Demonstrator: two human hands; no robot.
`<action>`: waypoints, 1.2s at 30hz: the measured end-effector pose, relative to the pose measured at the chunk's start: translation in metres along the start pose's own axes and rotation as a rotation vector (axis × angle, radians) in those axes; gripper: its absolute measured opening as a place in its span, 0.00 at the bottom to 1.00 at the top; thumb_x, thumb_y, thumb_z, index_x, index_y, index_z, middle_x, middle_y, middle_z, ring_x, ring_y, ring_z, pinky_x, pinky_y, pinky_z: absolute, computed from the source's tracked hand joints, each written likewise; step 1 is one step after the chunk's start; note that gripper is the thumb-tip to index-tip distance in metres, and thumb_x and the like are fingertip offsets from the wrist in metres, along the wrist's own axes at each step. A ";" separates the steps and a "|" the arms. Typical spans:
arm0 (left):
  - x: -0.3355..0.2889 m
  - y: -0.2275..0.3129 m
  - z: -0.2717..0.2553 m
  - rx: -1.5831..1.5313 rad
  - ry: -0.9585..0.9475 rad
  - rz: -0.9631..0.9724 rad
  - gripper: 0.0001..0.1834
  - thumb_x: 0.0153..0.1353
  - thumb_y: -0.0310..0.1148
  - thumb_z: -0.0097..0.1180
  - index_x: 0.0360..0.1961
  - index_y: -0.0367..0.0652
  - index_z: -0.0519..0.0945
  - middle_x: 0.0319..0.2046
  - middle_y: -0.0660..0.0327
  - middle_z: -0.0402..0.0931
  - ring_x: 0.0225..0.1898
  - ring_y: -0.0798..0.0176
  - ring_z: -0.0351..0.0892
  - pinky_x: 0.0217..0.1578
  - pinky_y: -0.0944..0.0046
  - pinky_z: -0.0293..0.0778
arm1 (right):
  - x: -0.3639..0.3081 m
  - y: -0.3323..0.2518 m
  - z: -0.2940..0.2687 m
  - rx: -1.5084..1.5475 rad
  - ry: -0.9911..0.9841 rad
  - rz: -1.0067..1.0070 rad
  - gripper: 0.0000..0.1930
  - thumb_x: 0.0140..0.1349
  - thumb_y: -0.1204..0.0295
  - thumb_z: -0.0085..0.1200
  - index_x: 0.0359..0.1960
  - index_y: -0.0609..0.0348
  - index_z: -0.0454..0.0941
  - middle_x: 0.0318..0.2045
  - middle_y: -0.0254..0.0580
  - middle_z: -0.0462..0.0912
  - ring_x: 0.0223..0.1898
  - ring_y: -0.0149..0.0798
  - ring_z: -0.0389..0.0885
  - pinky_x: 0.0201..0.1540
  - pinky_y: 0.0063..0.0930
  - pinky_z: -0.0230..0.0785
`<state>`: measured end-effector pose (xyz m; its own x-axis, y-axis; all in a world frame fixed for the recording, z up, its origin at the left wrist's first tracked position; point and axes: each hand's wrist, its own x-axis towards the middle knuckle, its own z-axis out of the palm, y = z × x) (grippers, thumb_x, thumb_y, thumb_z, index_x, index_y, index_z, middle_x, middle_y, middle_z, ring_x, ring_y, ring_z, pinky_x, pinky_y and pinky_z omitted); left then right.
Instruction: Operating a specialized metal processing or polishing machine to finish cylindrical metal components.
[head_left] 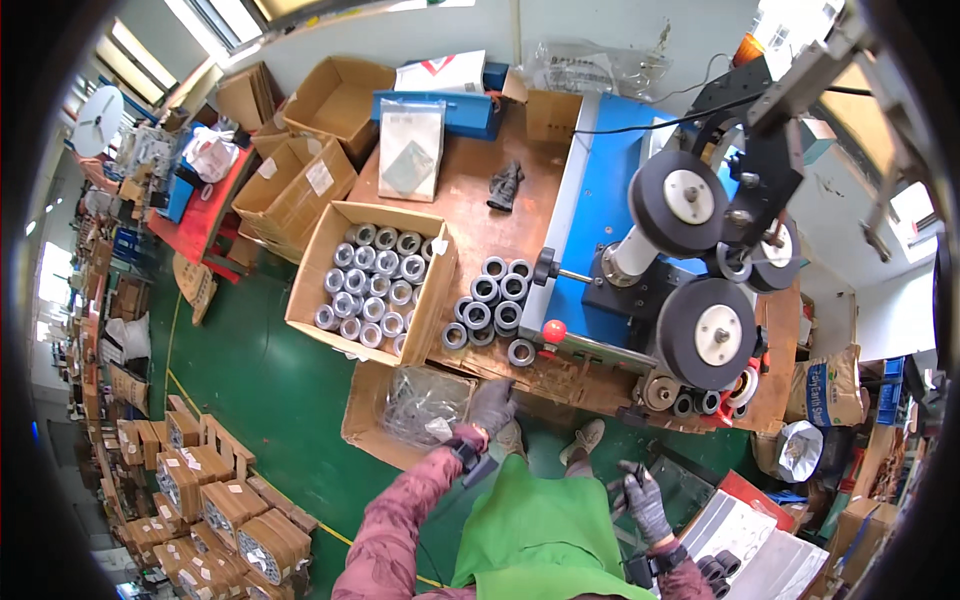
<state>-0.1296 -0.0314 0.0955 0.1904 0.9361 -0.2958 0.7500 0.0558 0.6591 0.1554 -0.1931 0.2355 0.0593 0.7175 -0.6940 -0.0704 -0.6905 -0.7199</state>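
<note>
My left hand (491, 407), in a grey glove, is over the right edge of an open carton of clear plastic bags (425, 405). Its fingers point toward the bench and I see nothing in them. My right hand (645, 506), gloved too, hangs beside my green apron (540, 530) with its fingers apart and nothing held. On the bench edge beyond my left hand stands a cluster of dark-rimmed metal rings (485, 300), with a single ring (520, 352) in front. To their left, a cardboard box (368, 220) holds rows of silver rings (375, 285).
A blue machine with large black wheels (706, 334) and a red knob (554, 330) takes up the bench's right side. Dark rings (718, 572) lie on a white surface by my right arm. Stacked cartons (235, 505) stand on the green floor (270, 400) at left.
</note>
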 end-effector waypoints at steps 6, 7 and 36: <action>0.074 -0.014 0.026 0.661 0.109 0.571 0.18 0.51 0.32 0.46 0.45 0.46 0.74 0.42 0.58 0.72 0.53 0.56 0.64 0.53 0.51 0.59 | -0.026 0.050 0.024 0.116 0.056 0.239 0.22 0.66 0.60 0.41 0.55 0.62 0.62 0.26 0.43 0.80 0.14 0.26 0.73 0.17 0.16 0.68; 0.076 -0.020 0.032 0.646 0.103 0.574 0.18 0.51 0.32 0.46 0.45 0.46 0.74 0.42 0.58 0.72 0.53 0.56 0.64 0.53 0.51 0.59 | -0.027 0.049 0.026 0.111 0.070 0.247 0.22 0.66 0.60 0.41 0.55 0.62 0.62 0.26 0.43 0.80 0.14 0.26 0.73 0.17 0.16 0.68; -0.280 0.144 -0.142 -0.879 0.325 -0.101 0.31 0.50 0.38 0.65 0.54 0.39 0.67 0.45 0.59 0.71 0.46 0.66 0.70 0.49 0.66 0.68 | -0.100 -0.062 0.116 -0.032 -1.061 0.012 0.19 0.63 0.55 0.46 0.42 0.60 0.75 0.25 0.38 0.76 0.17 0.26 0.68 0.21 0.18 0.60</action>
<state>-0.1653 -0.2362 0.3717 -0.1347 0.9561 -0.2602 -0.0189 0.2600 0.9654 0.0381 -0.2114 0.3505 -0.8417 0.4124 -0.3486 -0.0382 -0.6894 -0.7234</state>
